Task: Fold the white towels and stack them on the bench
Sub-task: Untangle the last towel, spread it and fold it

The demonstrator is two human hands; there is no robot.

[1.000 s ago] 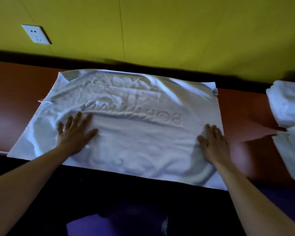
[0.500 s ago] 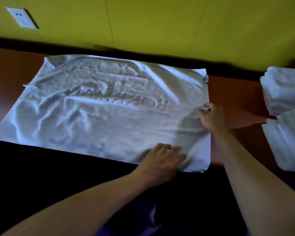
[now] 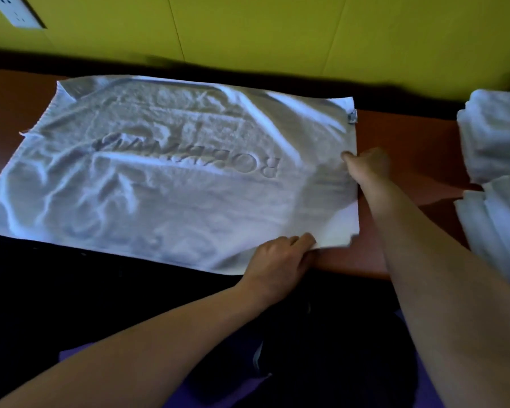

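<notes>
A white towel (image 3: 171, 178) with raised lettering lies spread flat on the reddish-brown bench (image 3: 409, 160). Its near edge hangs slightly over the bench front. My left hand (image 3: 280, 257) pinches the towel's near right corner, which lifts a little off the bench. My right hand (image 3: 368, 164) grips the towel's right edge about halfway up. Folded white towels (image 3: 498, 136) sit stacked at the right end of the bench, with another folded towel (image 3: 495, 228) nearer to me.
A yellow wall (image 3: 277, 33) runs behind the bench, with a white socket (image 3: 18, 13) at the upper left. Bare bench shows between the spread towel and the folded ones. Dark floor and my legs lie below the bench edge.
Both hands left the flat towel surface; my left hand crossed from the left side to the near right corner, my right hand moved up the right edge, and both took hold of the towel.
</notes>
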